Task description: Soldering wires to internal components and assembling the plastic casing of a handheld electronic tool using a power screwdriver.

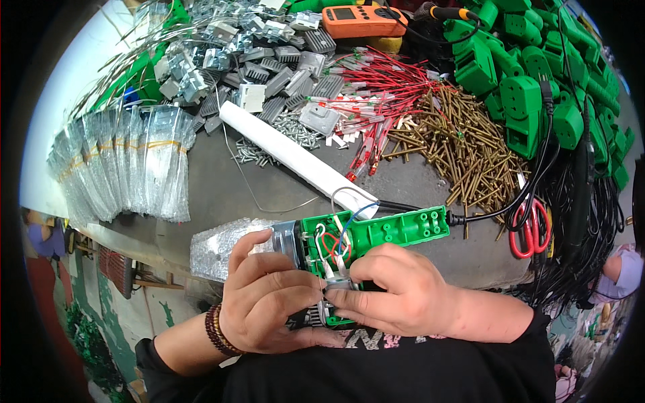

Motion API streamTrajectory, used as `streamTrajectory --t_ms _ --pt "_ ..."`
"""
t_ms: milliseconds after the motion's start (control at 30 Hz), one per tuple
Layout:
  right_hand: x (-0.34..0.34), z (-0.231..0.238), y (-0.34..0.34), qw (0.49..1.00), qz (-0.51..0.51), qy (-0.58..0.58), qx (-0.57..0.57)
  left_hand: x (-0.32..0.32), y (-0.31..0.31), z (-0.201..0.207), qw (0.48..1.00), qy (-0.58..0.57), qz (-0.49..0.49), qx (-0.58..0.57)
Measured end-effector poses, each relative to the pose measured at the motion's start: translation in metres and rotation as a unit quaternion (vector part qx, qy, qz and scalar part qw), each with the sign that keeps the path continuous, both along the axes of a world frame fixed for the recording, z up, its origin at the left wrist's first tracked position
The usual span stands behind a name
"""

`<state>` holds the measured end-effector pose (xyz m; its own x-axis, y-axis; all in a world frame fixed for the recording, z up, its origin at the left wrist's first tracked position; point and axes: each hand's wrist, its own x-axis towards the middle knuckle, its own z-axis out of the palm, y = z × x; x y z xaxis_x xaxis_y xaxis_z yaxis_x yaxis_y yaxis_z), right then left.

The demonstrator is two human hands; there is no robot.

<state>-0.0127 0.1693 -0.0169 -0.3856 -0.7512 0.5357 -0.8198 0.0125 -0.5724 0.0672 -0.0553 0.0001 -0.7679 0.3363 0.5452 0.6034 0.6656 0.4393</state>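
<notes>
Near my body lies an open green plastic housing (396, 232), with red, blue and white wires showing inside it. A black power cord (463, 219) leaves its right end, and a clear ribbed plastic piece (232, 250) sticks out to the left. My left hand (269, 295) curls around the housing's near left side, thumb below. Fingers of my right hand (403, 290) press together on a grey metal block (341, 285) in the housing, below the wires. Left fingertips meet the same block; its underside is hidden.
Behind the housing slants a long white bar (292, 154). Heaped beyond are grey heat sinks (275, 80), red-wired parts (376, 80), brass screws (463, 148) and green housings (524, 101). Bundled clear plastic pieces (127, 161) sit left; red-handled scissors (531, 225) lie right. An orange meter (363, 21) stands behind.
</notes>
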Motion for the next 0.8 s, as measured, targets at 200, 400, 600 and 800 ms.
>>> streamTrajectory --t_ms 200,400,600,800 --pt "0.003 0.008 -0.001 0.999 -0.020 -0.021 0.039 0.006 0.002 -0.020 1.000 0.017 0.006 0.021" --pt "0.008 0.013 -0.005 0.995 -0.048 -0.064 0.065 0.008 0.006 -0.024 0.999 0.012 0.029 0.004" --pt "-0.002 0.020 0.002 0.992 0.004 -0.098 0.081 0.006 0.012 -0.023 0.999 0.012 0.035 -0.001" --pt "0.010 0.020 0.006 0.990 -0.007 -0.106 0.097 0.015 0.017 -0.023 0.999 0.016 0.036 -0.008"
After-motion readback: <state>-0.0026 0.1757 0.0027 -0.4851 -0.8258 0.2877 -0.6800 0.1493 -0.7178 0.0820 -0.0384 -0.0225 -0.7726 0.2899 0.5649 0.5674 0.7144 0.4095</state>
